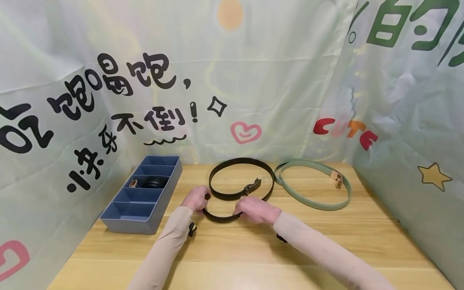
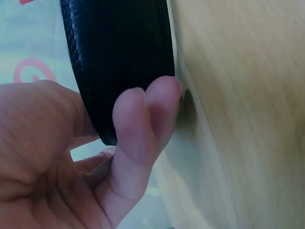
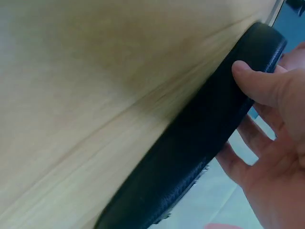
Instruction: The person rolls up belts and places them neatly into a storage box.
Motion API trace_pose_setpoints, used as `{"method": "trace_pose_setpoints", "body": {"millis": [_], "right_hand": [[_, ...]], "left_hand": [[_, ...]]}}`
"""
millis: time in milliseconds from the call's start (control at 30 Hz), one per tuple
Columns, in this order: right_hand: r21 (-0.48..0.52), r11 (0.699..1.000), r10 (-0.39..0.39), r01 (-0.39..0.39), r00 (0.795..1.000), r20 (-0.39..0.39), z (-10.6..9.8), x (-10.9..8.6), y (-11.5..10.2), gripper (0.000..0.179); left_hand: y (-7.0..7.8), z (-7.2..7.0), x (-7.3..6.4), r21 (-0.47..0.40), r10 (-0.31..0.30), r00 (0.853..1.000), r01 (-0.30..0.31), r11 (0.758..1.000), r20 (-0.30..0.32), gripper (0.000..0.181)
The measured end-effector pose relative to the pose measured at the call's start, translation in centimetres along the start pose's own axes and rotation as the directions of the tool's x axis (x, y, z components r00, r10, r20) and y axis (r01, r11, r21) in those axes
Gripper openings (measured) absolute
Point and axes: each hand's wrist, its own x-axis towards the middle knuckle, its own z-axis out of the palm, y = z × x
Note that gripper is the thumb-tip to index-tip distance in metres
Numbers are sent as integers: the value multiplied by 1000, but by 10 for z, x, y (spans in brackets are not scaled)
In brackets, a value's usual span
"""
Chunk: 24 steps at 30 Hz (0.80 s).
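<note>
A black belt (image 1: 221,219) stands on its edge on the wooden table, curving between the two hands. My left hand (image 1: 197,198) pinches it at the left bend, two fingers on one face and the thumb side behind in the left wrist view. My right hand (image 1: 258,209) holds the strap farther right; its thumb (image 3: 248,78) presses one face and the fingers lie behind the other. Beyond the hands a wide black loop (image 1: 242,161) with a dark buckle (image 1: 250,188) spreads out. Part of the strap near the right hand is hidden by that hand.
A blue divided tray (image 1: 154,217) stands at the left, with a coiled black belt (image 1: 154,182) and a rose-gold buckle (image 1: 133,183) in one compartment. A pale green belt (image 1: 308,203) lies looped at the back right. Printed cloth (image 1: 275,100) walls the table's back and sides.
</note>
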Motion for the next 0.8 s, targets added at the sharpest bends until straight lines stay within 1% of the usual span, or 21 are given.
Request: {"method": "trace_pose_setpoints", "body": {"millis": [133,267,367,467,533,600,700,733,767,800], "right_hand": [[-61,997,48,-50,998,-43,3,2,9,28],[-96,993,60,-68,995,-85,5,3,17,23],[-53,997,59,-64,994,-89,5,2,20,22],[6,999,53,-53,995,-85,5,3,22,26],[39,998,50,-47,996,-75,4,3,22,30],[57,997,56,-53,997,-47,3,2,21,31],[77,993,87,-89,996,20,1,0,18,22],[84,991,105,-108,993,47,1,-1,16,22],[96,987,125,-132,989,73,0,-2,14,26],[103,983,145,-154,985,95,0,-2,12,33]], "left_hand": [[1,1,-3,-29,27,999,-26,999,22,44],[4,3,-6,-30,89,994,-88,996,65,46],[8,5,-9,-19,153,983,-152,988,104,43],[13,7,-11,-2,229,965,-230,973,129,40],[17,10,-12,11,279,949,-283,959,146,38],[21,13,-13,17,322,934,-328,944,157,38],[28,18,-14,46,378,911,-390,920,163,37],[30,19,-15,49,385,909,-397,917,160,38],[33,21,-15,62,395,906,-407,911,150,38],[35,22,-15,82,397,907,-410,908,139,38]]}}
